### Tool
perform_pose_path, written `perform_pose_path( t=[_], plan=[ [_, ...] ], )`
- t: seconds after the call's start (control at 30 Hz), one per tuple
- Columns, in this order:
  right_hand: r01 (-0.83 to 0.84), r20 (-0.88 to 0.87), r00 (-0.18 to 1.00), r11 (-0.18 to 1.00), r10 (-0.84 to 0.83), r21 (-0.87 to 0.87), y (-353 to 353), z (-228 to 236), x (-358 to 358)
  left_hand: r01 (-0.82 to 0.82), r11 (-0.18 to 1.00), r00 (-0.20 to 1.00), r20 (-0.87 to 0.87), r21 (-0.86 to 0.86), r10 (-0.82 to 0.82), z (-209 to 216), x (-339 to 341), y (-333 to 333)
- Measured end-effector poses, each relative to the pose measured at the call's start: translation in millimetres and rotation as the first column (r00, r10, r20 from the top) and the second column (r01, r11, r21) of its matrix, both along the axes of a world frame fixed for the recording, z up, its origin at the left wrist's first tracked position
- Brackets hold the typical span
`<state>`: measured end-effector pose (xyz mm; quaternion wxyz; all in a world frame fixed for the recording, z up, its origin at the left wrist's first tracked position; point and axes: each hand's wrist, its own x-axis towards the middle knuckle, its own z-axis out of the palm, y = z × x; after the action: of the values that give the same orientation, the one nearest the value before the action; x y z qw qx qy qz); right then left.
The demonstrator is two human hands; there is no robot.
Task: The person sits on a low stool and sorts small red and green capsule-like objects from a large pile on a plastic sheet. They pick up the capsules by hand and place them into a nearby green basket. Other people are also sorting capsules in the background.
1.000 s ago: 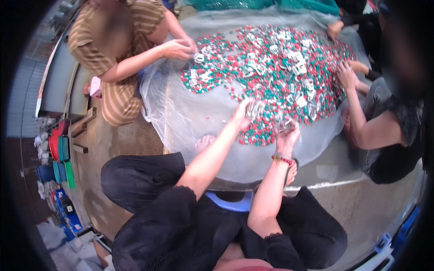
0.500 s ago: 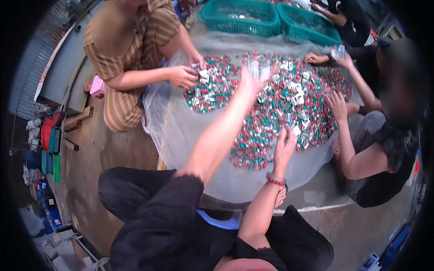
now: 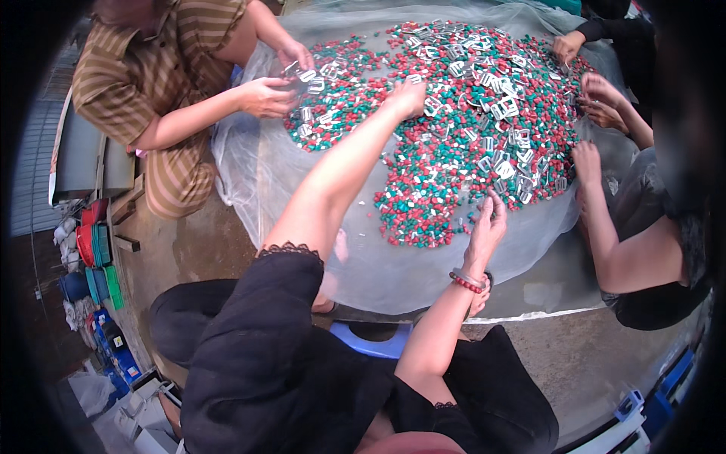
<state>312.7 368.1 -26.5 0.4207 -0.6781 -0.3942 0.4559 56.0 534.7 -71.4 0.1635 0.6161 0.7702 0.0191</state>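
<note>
My left hand (image 3: 407, 100) reaches over a spread heap of small red, green and white pieces (image 3: 423, 204). Its fingers are bent round a silvery slotted buckle (image 3: 414, 79) at the fingertips. More flat metal buckles (image 3: 503, 106) of the same sort lie on top of the heap, mostly in its middle and right. At the heap's near edge, my right hand (image 3: 486, 227) is raised with its fingers loosely apart and nothing seen in them. Red beads circle that wrist. A translucent sheet (image 3: 340, 265) lies under the heap.
A person in a striped shirt (image 3: 166, 83) at the left holds buckles. At the right, a co-worker's hands (image 3: 605, 98) and other arms reach to the heap's edge. A blue stool (image 3: 370, 344) is beneath me. Stacked baskets (image 3: 92, 242) stand far left.
The view has tilted downward, so the green baskets at the back have mostly left it. The shiny, blurred cluster in my left hand is gone; that hand is now lower, at the heap.
</note>
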Motion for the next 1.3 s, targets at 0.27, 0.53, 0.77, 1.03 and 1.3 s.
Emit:
perform_pose_path(
  t=[0.27,0.53,0.77,1.03,1.3],
  plan=[
    [-0.055,0.029,0.998,0.994,0.053,0.099,5.6,-17.0,14.7,0.126,0.942,0.968,0.168,0.311,-0.185,-31.0,32.4,-120.5],
    [-0.198,-0.584,0.801,0.979,0.13,-0.054,-26.3,-14.1,-37.4,0.2,0.957,0.428,0.897,-0.208,0.106,51.7,52.9,-170.9],
    [-0.25,-0.701,0.698,0.967,0.144,-0.05,-31.4,0.4,-32.6,0.022,0.998,0.439,0.898,-0.054,0.039,85.3,60.2,-187.0],
    [-0.156,-0.597,0.787,0.986,0.157,0.055,-30.2,11.8,-29.7,0.014,0.993,0.409,0.907,-0.119,0.103,87.3,61.1,-193.7],
    [-0.294,-0.627,0.716,0.947,0.307,0.127,-25.2,45.0,-19.2,-0.244,0.966,0.215,0.967,-0.086,0.14,107.3,70.7,-203.0]
  ],
)
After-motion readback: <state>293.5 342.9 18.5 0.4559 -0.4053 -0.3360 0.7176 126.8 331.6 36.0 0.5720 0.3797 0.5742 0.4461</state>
